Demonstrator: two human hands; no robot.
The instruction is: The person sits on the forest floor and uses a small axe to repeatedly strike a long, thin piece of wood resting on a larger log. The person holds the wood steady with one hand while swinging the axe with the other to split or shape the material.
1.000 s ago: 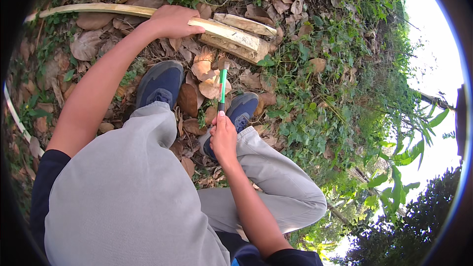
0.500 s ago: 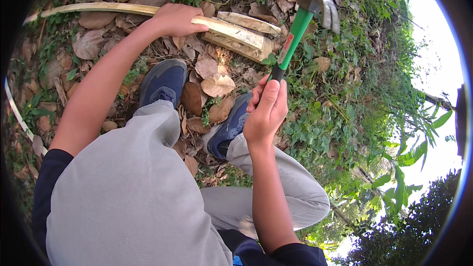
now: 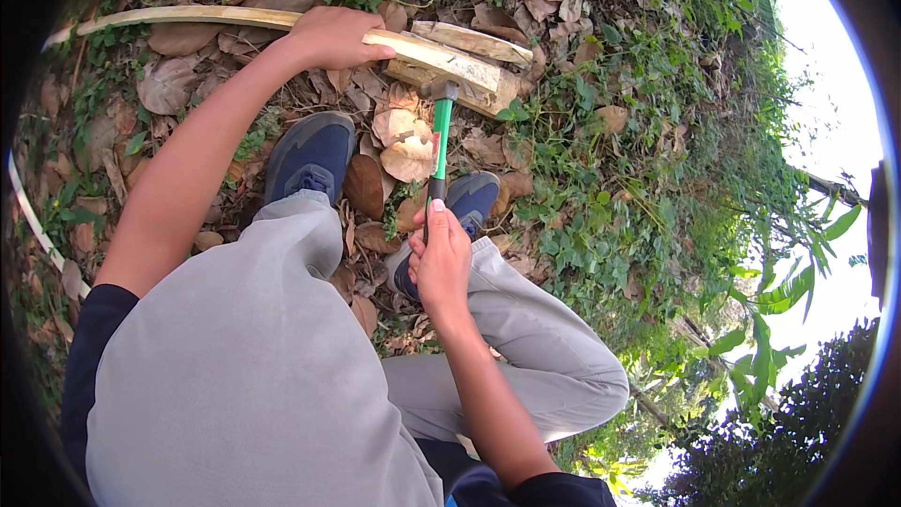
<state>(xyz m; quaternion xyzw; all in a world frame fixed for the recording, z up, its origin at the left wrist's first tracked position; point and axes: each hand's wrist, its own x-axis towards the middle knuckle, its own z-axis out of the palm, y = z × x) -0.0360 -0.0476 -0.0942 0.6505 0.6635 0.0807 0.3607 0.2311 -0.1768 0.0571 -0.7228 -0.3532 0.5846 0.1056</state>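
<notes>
Gripping the hammer (image 3: 439, 145) by the end of its green handle, your right hand (image 3: 439, 258) has its fingers clamped tight; keep that wrist straight so the head lands flat on the wooden strip (image 3: 422, 49). Your left hand (image 3: 333, 35) wraps the strip just beside the strike point, so slide it back. Beyond, the strip rests on a short wood block (image 3: 474, 66) among dry leaves (image 3: 408, 145); weeds crowd the right, leaving open room leftward.

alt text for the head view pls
Seen from above, a crouching person's right hand brings a green-handled hammer down onto stacked wood pieces, while the left hand presses a long curved wooden strip on them, amid dry leaves.
</notes>
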